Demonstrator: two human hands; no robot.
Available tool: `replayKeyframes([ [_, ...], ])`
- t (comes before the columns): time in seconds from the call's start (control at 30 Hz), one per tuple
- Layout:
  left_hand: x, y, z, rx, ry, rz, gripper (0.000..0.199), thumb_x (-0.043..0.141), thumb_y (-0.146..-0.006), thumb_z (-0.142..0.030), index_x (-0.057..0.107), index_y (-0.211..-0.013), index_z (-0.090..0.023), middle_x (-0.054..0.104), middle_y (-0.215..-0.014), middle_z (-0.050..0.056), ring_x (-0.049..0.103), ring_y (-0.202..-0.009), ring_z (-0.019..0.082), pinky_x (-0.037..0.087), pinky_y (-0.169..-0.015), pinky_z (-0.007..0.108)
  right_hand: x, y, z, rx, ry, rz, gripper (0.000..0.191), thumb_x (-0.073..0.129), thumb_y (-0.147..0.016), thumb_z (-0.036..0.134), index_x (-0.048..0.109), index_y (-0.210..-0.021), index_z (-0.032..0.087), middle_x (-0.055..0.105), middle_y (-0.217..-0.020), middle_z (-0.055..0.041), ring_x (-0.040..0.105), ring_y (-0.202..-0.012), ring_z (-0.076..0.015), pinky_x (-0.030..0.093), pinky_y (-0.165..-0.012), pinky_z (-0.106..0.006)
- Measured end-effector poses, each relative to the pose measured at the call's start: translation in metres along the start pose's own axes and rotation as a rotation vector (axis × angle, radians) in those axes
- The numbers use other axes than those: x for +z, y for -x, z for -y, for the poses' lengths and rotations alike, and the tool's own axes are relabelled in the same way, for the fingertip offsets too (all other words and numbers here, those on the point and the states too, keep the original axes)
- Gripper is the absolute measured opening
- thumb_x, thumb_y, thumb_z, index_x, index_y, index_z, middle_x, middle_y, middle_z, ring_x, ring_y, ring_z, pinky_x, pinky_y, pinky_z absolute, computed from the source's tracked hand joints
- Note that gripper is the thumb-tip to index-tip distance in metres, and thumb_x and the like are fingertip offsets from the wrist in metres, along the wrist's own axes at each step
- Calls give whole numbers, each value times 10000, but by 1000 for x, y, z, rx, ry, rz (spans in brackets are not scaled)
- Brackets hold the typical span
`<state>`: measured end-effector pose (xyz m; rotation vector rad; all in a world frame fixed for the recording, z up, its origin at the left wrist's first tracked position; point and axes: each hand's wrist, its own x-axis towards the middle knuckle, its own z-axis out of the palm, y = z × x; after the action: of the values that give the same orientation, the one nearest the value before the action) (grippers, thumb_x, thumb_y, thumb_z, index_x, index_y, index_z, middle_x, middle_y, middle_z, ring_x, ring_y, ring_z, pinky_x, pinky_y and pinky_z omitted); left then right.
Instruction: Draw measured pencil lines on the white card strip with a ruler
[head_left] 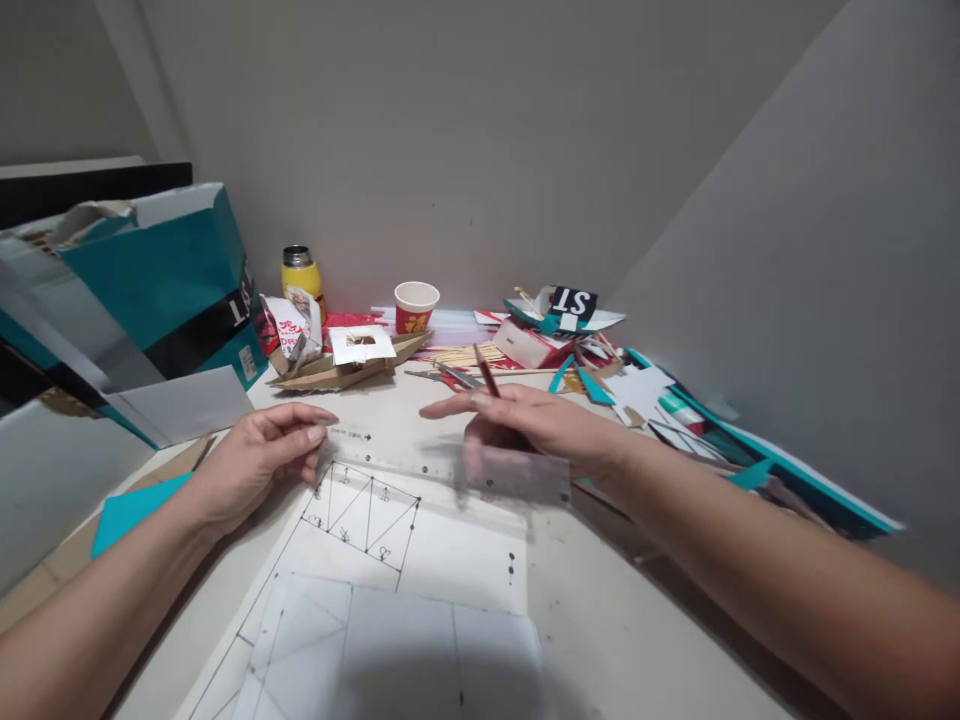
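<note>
Your left grip (262, 455) pinches a clear plastic ruler (439, 461) beside white line-drawn paper (465, 550). Your right grip (536, 425) holds a slim dark pencil (486, 370).

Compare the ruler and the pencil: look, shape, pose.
Look: the ruler is clear with dark marks; the pencil is dark reddish-brown and opaque.
Shape: the ruler is a broad flat strip; the pencil is a slim rod.
Pose: the ruler runs crosswise, one end at the left hand; the pencil sticks up, tilted, from the right hand.
Shared: both are straight and held.
</note>
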<state>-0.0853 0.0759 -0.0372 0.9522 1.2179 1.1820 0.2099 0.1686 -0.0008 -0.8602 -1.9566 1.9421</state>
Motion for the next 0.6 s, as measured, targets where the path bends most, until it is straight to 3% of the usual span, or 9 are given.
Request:
replayKeyframes([
  [0.07,0,0,-2,3,37,-15,389,980,-589,-386,803,-878,-195,631,-648,-24,571,-534,95,514,-529,207,-5,0,-4,-9,-258,-138,457,604,-952,459,720,-1215,104,752,-706,-86,280,-410,-65,162,-382,-218],
  [0.13,1,0,-4,11,71,-35,404,992,-568,-382,803,-871,-195,643,-659,-20,578,-552,98,530,-535,206,-6,0,-9,-14,-497,-249,305,699,-866,338,758,-1056,107,706,-644,-53,266,-400,-47,128,-367,-198],
  [0.2,2,1,-4,16,96,-49,421,1000,-553,-384,803,-871,-191,655,-664,-13,586,-568,101,539,-537,202,-1,0,-14,-16,-548,-283,246,755,-760,201,756,-999,141,670,-631,-4,230,-407,-26,96,-376,-170],
  [0.27,3,2,-3,14,109,-50,427,997,-565,-381,801,-890,-185,670,-663,-4,600,-577,106,543,-540,199,8,1,-18,0,-557,-275,311,767,-698,132,757,-1007,161,652,-623,14,205,-412,-20,91,-388,-161],
  [0.47,4,4,0,-6,117,-5,367,969,-638,-355,770,-900,-192,694,-633,-5,631,-570,113,548,-558,200,34,5,-17,-32,-573,-297,395,881,-676,272,768,-1049,209,719,-846,-25,247,-446,-17,124,-400,-166],
  [0.6,14,9,5,-49,100,108,321,959,-653,-329,732,-821,-176,747,-675,50,680,-603,156,550,-569,235,39,2,-10,-142,-527,-408,397,898,-681,454,736,-926,187,632,-795,21,224,-482,-25,117,-412,-167],
])
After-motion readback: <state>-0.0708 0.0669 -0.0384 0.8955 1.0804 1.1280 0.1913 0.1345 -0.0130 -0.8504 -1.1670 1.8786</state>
